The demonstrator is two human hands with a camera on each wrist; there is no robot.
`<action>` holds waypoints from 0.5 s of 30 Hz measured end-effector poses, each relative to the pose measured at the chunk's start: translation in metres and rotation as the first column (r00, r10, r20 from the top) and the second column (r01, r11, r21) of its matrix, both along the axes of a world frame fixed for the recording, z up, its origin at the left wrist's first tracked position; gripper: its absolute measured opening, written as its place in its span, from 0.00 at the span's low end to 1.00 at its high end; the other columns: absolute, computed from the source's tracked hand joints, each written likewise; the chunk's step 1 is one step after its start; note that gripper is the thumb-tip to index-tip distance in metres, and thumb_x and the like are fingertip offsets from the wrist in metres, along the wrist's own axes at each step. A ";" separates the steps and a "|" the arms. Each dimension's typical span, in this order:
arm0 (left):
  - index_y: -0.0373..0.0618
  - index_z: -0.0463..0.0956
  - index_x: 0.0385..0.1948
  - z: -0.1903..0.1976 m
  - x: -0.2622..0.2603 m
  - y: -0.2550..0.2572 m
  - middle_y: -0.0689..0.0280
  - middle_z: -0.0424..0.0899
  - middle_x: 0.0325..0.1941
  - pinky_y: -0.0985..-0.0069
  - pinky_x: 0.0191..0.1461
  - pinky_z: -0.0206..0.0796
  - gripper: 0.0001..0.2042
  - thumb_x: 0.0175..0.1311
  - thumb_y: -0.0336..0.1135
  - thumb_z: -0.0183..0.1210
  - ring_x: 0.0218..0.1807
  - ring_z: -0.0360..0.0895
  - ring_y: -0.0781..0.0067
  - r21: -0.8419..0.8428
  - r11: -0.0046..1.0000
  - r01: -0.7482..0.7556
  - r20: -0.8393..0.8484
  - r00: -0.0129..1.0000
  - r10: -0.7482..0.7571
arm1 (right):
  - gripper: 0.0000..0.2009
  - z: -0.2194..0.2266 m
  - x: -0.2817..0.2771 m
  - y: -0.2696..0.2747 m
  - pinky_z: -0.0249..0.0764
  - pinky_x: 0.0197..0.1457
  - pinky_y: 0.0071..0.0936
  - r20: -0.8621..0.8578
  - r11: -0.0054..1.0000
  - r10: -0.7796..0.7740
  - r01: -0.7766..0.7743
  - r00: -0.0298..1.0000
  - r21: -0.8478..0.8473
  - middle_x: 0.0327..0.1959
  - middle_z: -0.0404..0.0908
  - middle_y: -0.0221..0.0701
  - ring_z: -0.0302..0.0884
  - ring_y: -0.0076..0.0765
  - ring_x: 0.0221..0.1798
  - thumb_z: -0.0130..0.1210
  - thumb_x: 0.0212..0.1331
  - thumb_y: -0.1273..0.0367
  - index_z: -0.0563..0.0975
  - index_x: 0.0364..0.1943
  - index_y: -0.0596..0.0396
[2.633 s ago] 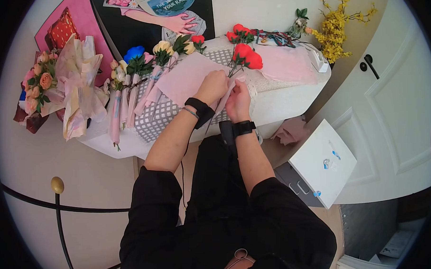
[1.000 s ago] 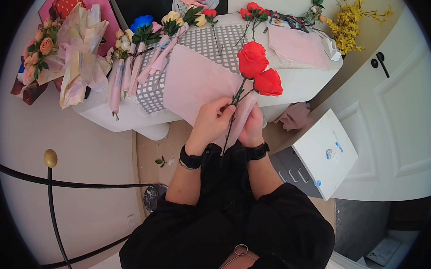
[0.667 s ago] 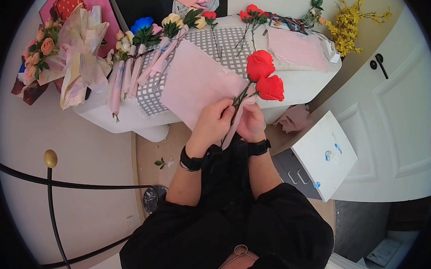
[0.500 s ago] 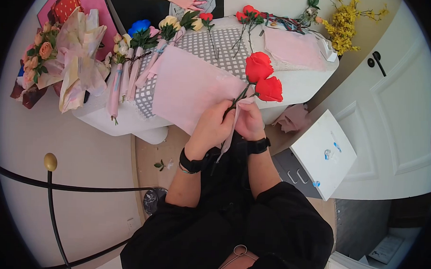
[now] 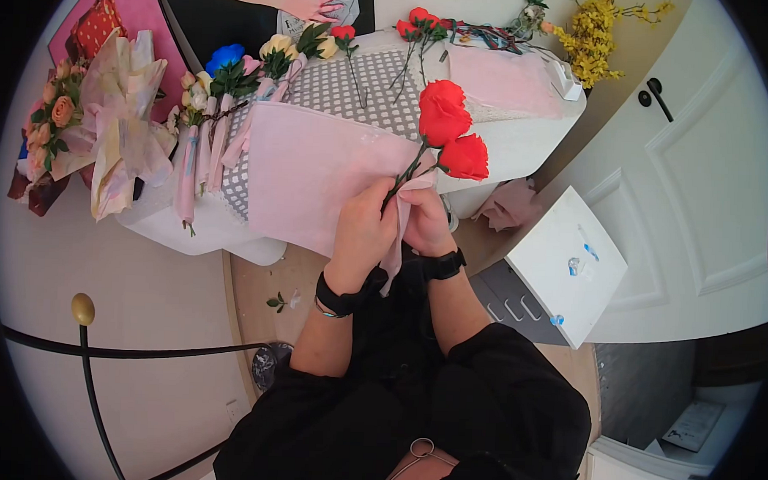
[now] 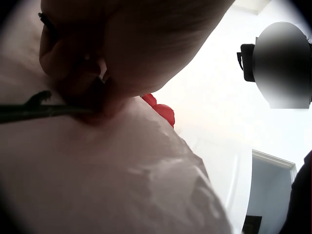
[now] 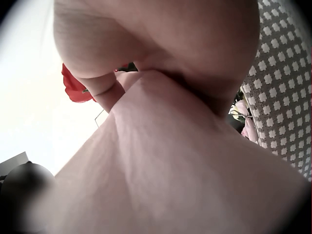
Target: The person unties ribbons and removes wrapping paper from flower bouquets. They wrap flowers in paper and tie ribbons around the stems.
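Observation:
Two red roses (image 5: 445,113) on dark green stems lean up to the right over a pink wrapping sheet (image 5: 306,174). My left hand (image 5: 363,232) pinches the stems and sheet between thumb and fingers; in the left wrist view a green stem (image 6: 34,112) runs into its grip above the pale sheet (image 6: 146,180). Close on the right, my right hand (image 5: 427,222) grips the sheet's folded edge just below the blooms. The right wrist view has the sheet (image 7: 161,156) gathered under the fingers, with red petals (image 7: 74,87) beyond.
On the white table (image 5: 523,135), wrapped flowers (image 5: 186,178) lie left beside a large paper bouquet (image 5: 121,129). Loose red flowers (image 5: 421,25) and pink sheets (image 5: 504,79) lie behind. A white-topped drawer cabinet (image 5: 569,268) stands right.
The hands have come down from over the table toward the body with roses and sheet. The sheet's free part has swung left and lower, and its right edge is folded around the stems.

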State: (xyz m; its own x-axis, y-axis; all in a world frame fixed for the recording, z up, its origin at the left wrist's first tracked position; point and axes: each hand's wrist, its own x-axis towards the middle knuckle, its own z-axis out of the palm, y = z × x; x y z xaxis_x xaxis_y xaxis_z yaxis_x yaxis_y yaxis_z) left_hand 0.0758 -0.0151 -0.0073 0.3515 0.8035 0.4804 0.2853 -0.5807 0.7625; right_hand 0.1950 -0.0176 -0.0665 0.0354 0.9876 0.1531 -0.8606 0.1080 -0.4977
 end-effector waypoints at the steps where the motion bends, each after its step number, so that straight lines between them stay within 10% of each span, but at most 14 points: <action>1: 0.37 0.74 0.36 -0.001 0.000 0.000 0.49 0.79 0.30 0.60 0.36 0.67 0.06 0.59 0.27 0.53 0.33 0.76 0.45 0.022 1.000 -0.021 -0.012 1.000 0.021 | 0.11 -0.002 0.000 0.001 0.72 0.46 0.26 0.015 1.000 0.010 -0.010 1.000 -0.002 0.36 0.77 0.31 0.76 0.28 0.41 0.49 0.53 0.78 0.73 0.41 0.60; 15: 0.37 0.77 0.34 -0.002 -0.007 0.005 0.53 0.78 0.23 0.70 0.27 0.64 0.06 0.60 0.29 0.55 0.24 0.77 0.57 -0.041 0.996 -0.082 -0.094 0.992 0.078 | 0.14 -0.004 -0.004 -0.004 0.71 0.51 0.29 0.033 0.995 0.069 -0.071 0.997 0.066 0.41 0.77 0.34 0.75 0.30 0.45 0.48 0.55 0.75 0.71 0.47 0.62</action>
